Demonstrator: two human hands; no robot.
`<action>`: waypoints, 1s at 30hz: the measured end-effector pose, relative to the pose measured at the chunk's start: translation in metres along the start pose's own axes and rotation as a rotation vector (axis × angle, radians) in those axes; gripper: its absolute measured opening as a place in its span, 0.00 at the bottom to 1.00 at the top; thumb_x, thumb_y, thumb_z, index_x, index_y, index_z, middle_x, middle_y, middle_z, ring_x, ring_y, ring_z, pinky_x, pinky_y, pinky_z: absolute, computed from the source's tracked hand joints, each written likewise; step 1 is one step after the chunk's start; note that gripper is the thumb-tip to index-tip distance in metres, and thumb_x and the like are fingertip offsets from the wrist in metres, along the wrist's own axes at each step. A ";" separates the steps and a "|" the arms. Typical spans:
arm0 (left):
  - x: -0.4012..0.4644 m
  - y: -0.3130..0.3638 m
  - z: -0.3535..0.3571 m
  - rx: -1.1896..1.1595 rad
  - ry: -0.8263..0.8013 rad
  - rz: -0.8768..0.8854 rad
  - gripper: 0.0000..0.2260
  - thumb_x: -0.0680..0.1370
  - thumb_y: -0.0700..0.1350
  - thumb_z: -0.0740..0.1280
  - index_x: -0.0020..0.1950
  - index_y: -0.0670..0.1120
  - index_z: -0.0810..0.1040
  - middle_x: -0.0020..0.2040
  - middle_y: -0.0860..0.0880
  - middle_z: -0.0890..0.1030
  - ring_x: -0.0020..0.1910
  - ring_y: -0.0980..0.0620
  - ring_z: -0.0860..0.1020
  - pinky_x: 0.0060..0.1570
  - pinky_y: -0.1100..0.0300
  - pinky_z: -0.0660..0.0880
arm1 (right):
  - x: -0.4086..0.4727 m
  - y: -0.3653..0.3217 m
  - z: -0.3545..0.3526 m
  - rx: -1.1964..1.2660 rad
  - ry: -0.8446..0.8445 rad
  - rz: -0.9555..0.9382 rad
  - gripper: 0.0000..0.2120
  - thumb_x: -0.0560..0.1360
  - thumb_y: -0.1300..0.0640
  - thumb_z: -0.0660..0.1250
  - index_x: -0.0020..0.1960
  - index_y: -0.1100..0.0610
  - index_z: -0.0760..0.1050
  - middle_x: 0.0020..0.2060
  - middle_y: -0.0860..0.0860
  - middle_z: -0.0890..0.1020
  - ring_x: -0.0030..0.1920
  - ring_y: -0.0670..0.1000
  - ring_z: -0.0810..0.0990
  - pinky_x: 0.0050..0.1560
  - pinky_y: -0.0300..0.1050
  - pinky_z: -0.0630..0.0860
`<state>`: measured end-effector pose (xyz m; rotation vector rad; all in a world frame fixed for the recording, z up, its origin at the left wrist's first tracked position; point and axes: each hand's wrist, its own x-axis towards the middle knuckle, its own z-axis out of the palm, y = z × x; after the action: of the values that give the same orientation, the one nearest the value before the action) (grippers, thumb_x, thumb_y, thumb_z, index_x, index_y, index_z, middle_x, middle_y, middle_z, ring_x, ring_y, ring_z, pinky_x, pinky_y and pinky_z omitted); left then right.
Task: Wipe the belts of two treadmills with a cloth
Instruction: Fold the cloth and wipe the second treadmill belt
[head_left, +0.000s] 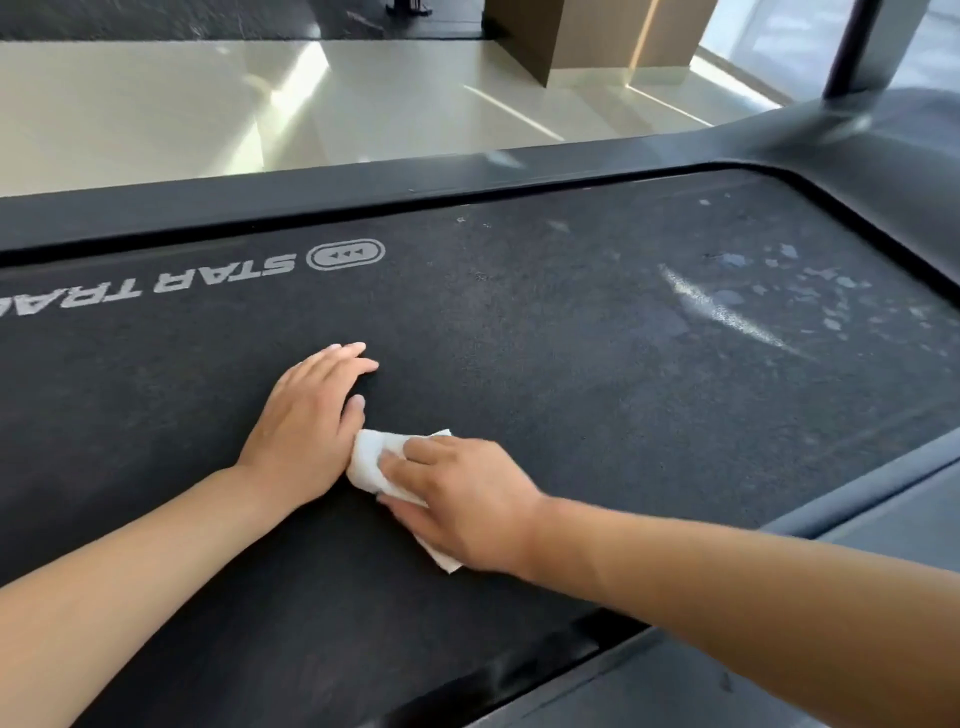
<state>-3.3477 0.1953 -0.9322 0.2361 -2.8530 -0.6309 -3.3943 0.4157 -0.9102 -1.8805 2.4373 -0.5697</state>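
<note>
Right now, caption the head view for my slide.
Right hand presses white cloth on treadmill belt; left hand rests flat beside it.

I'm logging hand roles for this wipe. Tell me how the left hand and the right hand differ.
The left hand holds nothing; the right hand lies on the folded white cloth. The left hand rests directly on the dark textured treadmill belt; the right hand has the cloth between it and the belt. The left fingers point toward the far rail; the right fingers point toward the left hand. Both lie fairly flat, side by side.
</note>
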 end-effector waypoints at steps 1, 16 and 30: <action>-0.002 -0.004 -0.004 0.013 -0.020 0.025 0.21 0.80 0.47 0.57 0.73 0.46 0.75 0.77 0.48 0.72 0.78 0.47 0.67 0.79 0.50 0.61 | 0.004 0.011 -0.002 -0.022 0.005 -0.024 0.17 0.83 0.46 0.60 0.60 0.56 0.80 0.43 0.51 0.78 0.42 0.56 0.79 0.36 0.50 0.75; 0.023 -0.054 -0.028 0.110 0.048 -0.133 0.17 0.84 0.44 0.63 0.74 0.47 0.75 0.76 0.46 0.73 0.77 0.44 0.68 0.77 0.40 0.63 | 0.095 0.061 -0.006 -0.139 0.059 0.457 0.14 0.83 0.46 0.60 0.51 0.54 0.78 0.47 0.51 0.77 0.49 0.59 0.79 0.41 0.50 0.73; 0.022 -0.082 -0.037 0.134 0.090 -0.157 0.23 0.80 0.53 0.57 0.74 0.50 0.75 0.77 0.49 0.73 0.77 0.46 0.69 0.76 0.44 0.64 | 0.144 0.213 -0.052 -0.338 0.104 0.797 0.13 0.81 0.53 0.59 0.51 0.58 0.79 0.50 0.57 0.80 0.51 0.62 0.79 0.44 0.48 0.71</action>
<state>-3.3511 0.1023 -0.9310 0.5012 -2.8109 -0.4446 -3.6452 0.3409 -0.8931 -0.7714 3.1666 -0.2156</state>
